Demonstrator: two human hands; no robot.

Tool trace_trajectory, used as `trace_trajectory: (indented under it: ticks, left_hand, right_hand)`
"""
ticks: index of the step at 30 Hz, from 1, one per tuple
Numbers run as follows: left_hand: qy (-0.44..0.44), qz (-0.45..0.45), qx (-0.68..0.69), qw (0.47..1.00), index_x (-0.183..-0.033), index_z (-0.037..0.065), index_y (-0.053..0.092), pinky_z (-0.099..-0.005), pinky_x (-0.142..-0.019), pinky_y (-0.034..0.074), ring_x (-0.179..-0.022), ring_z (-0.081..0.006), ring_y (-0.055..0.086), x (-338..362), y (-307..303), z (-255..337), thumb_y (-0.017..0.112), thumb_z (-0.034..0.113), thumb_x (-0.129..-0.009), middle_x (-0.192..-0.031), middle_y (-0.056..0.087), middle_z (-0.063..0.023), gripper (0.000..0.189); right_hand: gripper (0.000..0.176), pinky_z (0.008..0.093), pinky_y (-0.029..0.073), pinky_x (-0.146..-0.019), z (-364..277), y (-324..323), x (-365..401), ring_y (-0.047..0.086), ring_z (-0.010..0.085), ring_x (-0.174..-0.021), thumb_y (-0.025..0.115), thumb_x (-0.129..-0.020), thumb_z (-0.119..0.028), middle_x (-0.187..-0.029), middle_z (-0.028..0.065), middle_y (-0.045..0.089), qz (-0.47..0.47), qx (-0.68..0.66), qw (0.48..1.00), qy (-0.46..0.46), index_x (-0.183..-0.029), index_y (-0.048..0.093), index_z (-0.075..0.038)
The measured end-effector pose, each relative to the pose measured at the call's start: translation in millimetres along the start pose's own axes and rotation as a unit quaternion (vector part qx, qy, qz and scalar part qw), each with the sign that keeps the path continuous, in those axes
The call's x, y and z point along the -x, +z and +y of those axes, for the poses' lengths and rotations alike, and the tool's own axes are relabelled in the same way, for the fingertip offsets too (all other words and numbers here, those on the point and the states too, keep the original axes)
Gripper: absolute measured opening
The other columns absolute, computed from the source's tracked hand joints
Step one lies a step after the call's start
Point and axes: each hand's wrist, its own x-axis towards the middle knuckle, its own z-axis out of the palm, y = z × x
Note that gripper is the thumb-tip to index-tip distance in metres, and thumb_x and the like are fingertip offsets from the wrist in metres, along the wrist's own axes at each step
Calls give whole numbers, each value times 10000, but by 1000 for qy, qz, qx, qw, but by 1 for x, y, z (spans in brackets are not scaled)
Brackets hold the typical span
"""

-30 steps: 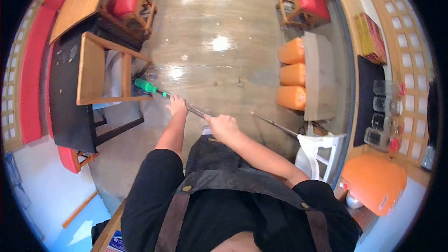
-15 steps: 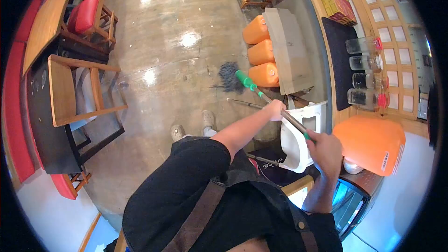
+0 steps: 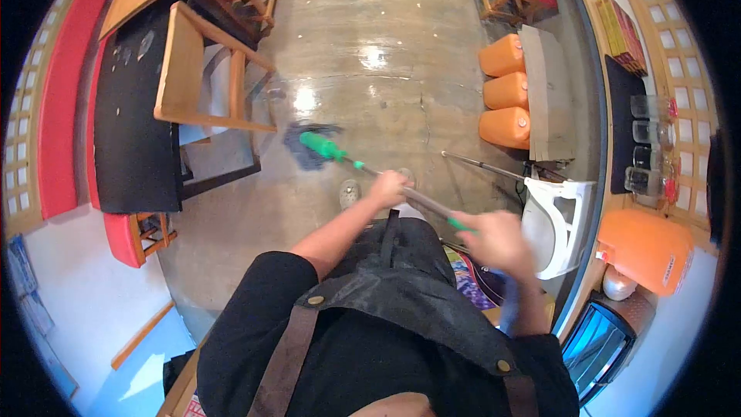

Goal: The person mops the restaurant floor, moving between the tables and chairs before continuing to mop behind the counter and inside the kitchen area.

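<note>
A mop (image 3: 320, 145) slants across the floor in front of me, with a green head clamp and dark strands spread on the wet-looking floor near the left-hand table. My left hand (image 3: 388, 188) is wrapped round the middle of its metal handle. Higher up the handle, by a green grip, my right hand (image 3: 494, 238) is closed; it is blurred by motion. Just beyond my left hand are my light clogs (image 3: 350, 194) on the floor.
At left, a wooden chair (image 3: 201, 120) leans by a black table (image 3: 139, 131). Orange jerrycans (image 3: 505, 128) line the right beside cardboard (image 3: 551, 93). A white plastic chair (image 3: 552, 228) and a pole (image 3: 482, 164) stand near my right. Glass jars (image 3: 652, 134) sit on a ledge.
Both hands have swung the mop leftward, its strands going from beside the orange jerrycans to near the left table. My view has turned, so the surroundings sit further right.
</note>
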Motion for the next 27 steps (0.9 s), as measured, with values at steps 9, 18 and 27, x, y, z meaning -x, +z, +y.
trace_trajectory:
  ticks: [9,18,27]
  left_hand:
    - [-98,-71,-102,987,-743,98,653,-399,-677,491,-755,-300,602,24,43,-38,626,169,-573,-752,620,-144,186]
    - [143,-68,133,978,-627,93,621,-426,-654,477,-696,-336,593,-86,77,168,581,161,-565,-676,601,-146,100]
    - [64,-260,-26,963,-807,67,657,-388,-732,490,-877,-284,604,-48,-32,112,574,189,-612,-888,628,-159,244]
  right_hand:
    - [309,425,477,-661,8,79,-7,604,315,-740,558,-784,-287,-783,151,619,23,-25,999,41,-1087,577,-233]
    - [286,370,437,-593,20,-20,118,580,283,-599,630,-709,-171,-664,189,584,82,61,963,248,-991,641,-128]
    - [312,290,448,-665,11,-4,87,582,113,-701,634,-736,-145,-804,168,638,48,-198,952,229,-1038,608,-67]
